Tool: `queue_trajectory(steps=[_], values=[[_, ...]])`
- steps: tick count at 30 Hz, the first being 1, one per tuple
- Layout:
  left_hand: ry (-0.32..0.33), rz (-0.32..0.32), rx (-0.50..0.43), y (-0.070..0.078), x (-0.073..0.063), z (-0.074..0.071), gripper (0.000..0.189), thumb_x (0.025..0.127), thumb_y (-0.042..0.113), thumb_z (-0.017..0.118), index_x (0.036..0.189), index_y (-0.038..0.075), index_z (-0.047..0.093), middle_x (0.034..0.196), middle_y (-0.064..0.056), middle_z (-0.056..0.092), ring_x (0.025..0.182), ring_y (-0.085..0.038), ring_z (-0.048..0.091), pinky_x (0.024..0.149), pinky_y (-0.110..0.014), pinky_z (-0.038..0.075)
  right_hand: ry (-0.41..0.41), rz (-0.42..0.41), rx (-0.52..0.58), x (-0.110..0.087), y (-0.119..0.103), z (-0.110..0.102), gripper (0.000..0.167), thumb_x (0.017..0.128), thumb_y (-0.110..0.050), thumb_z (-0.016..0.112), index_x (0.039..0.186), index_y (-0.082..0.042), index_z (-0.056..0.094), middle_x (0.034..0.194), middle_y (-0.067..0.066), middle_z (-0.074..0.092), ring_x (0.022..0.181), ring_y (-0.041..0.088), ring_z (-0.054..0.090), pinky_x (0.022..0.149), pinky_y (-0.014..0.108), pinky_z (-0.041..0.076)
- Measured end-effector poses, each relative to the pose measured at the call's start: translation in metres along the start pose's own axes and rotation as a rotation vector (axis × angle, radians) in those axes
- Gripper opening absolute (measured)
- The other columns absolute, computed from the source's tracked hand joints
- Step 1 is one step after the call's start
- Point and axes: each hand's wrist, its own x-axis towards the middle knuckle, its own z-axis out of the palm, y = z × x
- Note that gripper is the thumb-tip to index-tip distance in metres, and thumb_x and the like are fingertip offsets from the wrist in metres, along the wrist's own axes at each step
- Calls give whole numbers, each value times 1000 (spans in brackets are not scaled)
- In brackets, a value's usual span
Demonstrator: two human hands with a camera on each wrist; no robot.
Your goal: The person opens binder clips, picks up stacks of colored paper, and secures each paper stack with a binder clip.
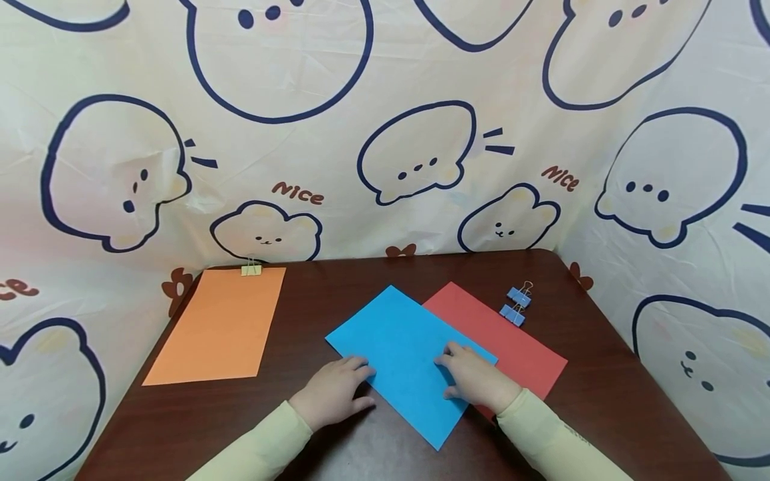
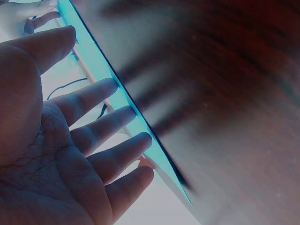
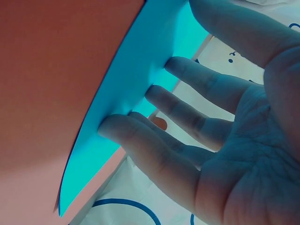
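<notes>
A sheet of blue paper (image 1: 403, 341) lies slantwise on the dark table, overlapping part of a red sheet of paper (image 1: 523, 351). My left hand (image 1: 333, 394) is at the blue sheet's lower left edge; in the left wrist view its fingers (image 2: 110, 117) are spread and nearly straight along that edge. Over the right part of the blue sheet is my right hand (image 1: 478, 379), its fingertips resting on the paper. The right wrist view shows those fingers (image 3: 187, 124) apart and extended, nothing pinched between them.
An orange sheet of paper (image 1: 222, 327) lies at the left, with a yellow binder clip (image 1: 251, 270) on its far edge. Two blue binder clips, one a nearer clip (image 1: 512, 314) and one a farther clip (image 1: 519, 296), lie beyond the red sheet. A printed cloth (image 1: 337, 153) hangs behind the brown table (image 1: 307, 321).
</notes>
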Motion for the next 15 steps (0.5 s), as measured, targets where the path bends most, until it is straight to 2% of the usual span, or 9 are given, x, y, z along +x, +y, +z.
queue_trajectory(steps=[9,15], values=[[2,8,-30,2,5,0,38,91,36,79,118,10,72,110,-4,64,90,-18,65,79,-35,57,3,-12,-7,-1,0,-1,55,81,-20,88,128,0,68,119,16,59,102,26,58,79,41,60],[-31,-22,-113,4,7,-4,33,92,32,79,114,9,71,105,-4,60,76,-13,58,70,-31,54,2,-19,-22,0,0,-2,55,82,-22,88,129,0,69,119,16,59,101,26,58,78,40,59]])
